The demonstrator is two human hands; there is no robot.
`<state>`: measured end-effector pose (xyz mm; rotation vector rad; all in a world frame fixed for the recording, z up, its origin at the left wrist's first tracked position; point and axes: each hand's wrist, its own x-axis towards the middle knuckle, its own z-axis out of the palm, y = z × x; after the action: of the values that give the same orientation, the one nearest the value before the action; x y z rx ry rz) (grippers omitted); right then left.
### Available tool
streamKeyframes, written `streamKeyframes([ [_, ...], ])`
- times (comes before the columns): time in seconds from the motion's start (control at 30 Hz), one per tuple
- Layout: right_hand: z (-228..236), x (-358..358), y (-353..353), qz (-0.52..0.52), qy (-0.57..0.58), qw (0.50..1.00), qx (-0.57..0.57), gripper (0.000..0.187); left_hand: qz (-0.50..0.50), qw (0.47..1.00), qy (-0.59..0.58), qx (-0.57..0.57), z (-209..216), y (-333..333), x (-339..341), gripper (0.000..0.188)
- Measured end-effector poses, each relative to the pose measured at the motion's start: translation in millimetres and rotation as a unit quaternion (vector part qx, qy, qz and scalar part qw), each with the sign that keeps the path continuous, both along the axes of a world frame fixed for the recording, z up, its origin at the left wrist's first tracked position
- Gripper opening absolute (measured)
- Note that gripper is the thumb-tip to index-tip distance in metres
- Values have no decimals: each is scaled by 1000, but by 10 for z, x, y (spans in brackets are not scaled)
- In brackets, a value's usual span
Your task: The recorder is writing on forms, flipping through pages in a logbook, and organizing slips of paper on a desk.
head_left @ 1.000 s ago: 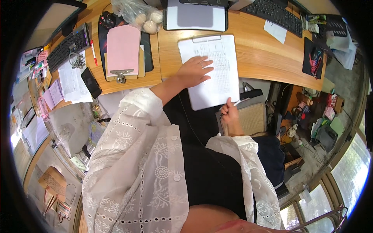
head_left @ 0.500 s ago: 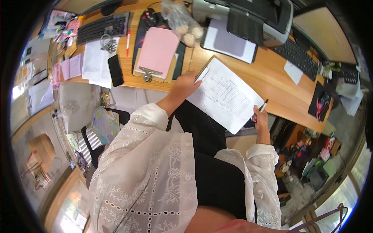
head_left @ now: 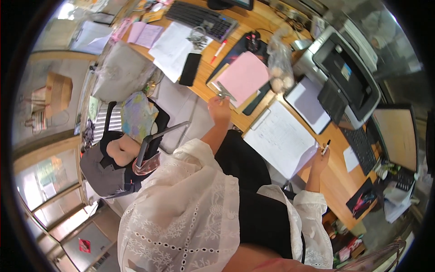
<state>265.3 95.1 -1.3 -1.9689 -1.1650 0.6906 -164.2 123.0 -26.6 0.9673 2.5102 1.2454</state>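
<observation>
The left hand (head_left: 219,111) reaches to the metal clip (head_left: 224,92) at the near left end of a board with pink paper (head_left: 244,78), its fingers bent and at the clip; whether they pinch it or only touch it, I cannot tell. The right hand (head_left: 319,162) is closed around a pen (head_left: 326,148), which points up and away from the fist, and it sits against the right edge of a clipboard with white sheets (head_left: 281,138). That clipboard lies between the two hands, reaching past the near edge of the wooden desk (head_left: 337,145), its top sheet curling up beside the right hand. A black phone (head_left: 190,69) lies left of the pink board; a printer (head_left: 346,75) stands far right.
</observation>
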Motion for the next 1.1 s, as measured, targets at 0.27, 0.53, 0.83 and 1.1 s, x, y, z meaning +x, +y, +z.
streamKeyframes([
  [0.27,554,-1588,709,234,204,943,-118,23,0,968,-178,-178,454,169,-518,27],
  [0.53,1409,-3238,1417,424,93,891,131,69,-225,970,89,22,2090,436,-1189,12],
  [0.83,2398,-5435,1621,399,247,881,-59,22,-356,878,228,226,3470,199,-3463,42],
  [1.1,2293,-6718,2072,264,461,834,-148,17,-359,884,-285,90,2937,816,-4671,54],
])
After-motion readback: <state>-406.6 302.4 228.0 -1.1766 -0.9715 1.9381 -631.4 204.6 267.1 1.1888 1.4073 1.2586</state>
